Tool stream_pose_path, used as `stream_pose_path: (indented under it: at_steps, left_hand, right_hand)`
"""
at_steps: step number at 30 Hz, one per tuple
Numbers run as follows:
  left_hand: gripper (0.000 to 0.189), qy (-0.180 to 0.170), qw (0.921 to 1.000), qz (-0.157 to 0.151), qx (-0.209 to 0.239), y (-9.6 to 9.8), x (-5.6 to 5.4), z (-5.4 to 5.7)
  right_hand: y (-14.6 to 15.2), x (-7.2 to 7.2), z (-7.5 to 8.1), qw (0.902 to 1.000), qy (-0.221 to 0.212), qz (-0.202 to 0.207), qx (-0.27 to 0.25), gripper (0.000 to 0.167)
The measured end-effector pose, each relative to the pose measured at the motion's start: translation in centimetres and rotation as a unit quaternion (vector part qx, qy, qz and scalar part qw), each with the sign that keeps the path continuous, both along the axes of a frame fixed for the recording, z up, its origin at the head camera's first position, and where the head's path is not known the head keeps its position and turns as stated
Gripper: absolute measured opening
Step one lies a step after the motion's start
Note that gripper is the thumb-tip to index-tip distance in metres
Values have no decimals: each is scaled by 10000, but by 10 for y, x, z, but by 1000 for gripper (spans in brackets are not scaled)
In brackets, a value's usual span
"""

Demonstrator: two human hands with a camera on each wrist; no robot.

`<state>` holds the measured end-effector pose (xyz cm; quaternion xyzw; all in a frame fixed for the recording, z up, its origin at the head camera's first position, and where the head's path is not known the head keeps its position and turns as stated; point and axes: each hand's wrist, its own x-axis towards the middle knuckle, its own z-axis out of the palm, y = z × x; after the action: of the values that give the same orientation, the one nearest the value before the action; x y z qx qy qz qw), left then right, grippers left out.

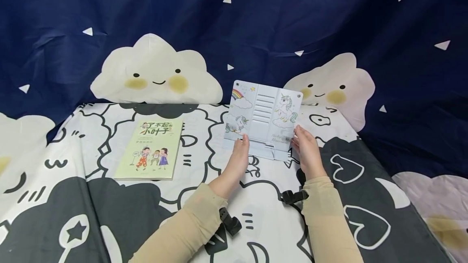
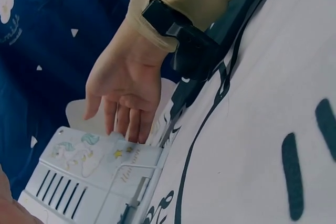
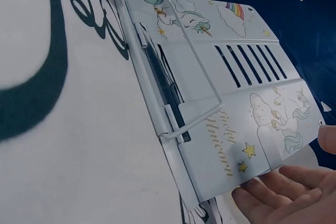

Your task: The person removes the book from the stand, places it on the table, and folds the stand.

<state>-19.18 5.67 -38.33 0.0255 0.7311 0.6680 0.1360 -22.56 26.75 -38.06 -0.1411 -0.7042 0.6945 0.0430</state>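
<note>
A pale unicorn-printed book stand (image 1: pixel 263 130) leans back on the right of the middle of the table (image 1: pixel 197 165), its lower edge down on the printed cloth. The hands flank it, probably because a light, tilted panel is steadier guided from both sides. The right hand (image 1: pixel 310 153) has its fingers loosely extended to the right edge, the thumb clear; the left hand (image 1: pixel 235 159) is at the lower left corner, though whether it pinches there I cannot tell. The wire bar (image 3: pixel 194 120) spans the near, lower part of the front, seemingly placed to keep pages from slipping. Well apart on the left, a green book (image 1: pixel 150 143) lies flat with its cover up, which likely leaves the hands room around the stand.
</note>
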Motion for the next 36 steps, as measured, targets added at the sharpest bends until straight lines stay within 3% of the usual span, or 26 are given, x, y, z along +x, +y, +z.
stream_pose_path:
  at_steps: [10,16,26,36]
  left_hand:
    - [83,-84,9997,-106,-191,2,-1,0]
    - [85,35,9994,-237,-263,0,-2,-1]
    - [91,62,9991,-308,-297,-5,-11,-4]
    - [84,69,9990,-231,-367,-11,-20,-4]
  right_hand:
    - [0,0,-2,9999,-45,81,52,68]
    - [2,0,-1,9998,-63,44,157,67]
    - [6,1,4,9984,-255,214,468,68]
    - [14,6,9,9929,-558,510,923,71]
